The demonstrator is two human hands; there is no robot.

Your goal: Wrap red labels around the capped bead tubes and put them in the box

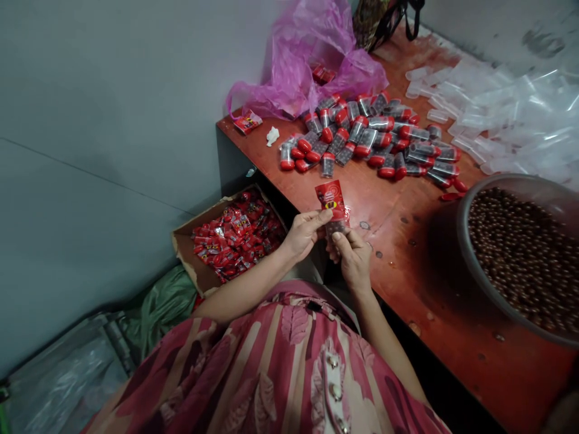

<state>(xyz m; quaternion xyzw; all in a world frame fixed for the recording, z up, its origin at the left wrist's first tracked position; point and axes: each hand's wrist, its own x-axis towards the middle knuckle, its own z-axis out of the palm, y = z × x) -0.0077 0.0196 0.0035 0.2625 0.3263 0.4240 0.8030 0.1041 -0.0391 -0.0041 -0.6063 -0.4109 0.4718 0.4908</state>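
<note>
Over the edge of the tabletop [389,208], the fingers of the left hand [302,234] pinch the wrapper [324,195] while the right hand's [356,260] clamp the tube [335,228] against it, handling that calls for steady alignment, with capped tubes [365,142] at one o'clock and the box [186,258] at nine.

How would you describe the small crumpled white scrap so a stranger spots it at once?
On the red-topped table, find the sheer pink plastic bag towards the far left. The scrap lies just in front, between a flat red packet and the heap of red-capped clear tubes. Unlike both, it is plain white.
</note>
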